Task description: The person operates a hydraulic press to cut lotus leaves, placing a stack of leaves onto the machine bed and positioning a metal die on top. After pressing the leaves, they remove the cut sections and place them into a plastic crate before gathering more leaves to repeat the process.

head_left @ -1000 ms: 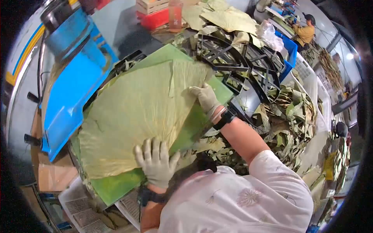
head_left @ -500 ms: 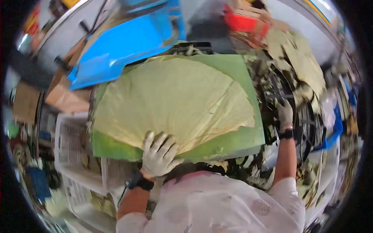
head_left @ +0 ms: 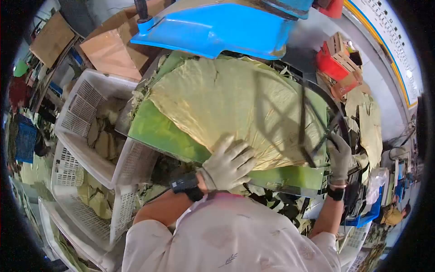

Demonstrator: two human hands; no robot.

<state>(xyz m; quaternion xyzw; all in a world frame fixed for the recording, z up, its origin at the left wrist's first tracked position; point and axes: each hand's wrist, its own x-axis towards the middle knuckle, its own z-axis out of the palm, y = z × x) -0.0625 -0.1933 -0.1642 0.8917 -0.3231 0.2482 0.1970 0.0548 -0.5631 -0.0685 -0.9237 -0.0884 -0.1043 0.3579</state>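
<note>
The left hand (head_left: 230,164), in a knit glove, lies flat with fingers spread on a big, ribbed, fan-shaped yellow leaf (head_left: 235,99) covering a smooth green board (head_left: 158,131). The right hand (head_left: 339,156) is clamped on a thin black frame (head_left: 302,122) over the leaf.

White slatted crates (head_left: 86,136), blue machine cover (head_left: 213,27), red crate (head_left: 333,63)

Gloved left hand (head_left: 229,164) flat on leaf (head_left: 235,106)
</note>
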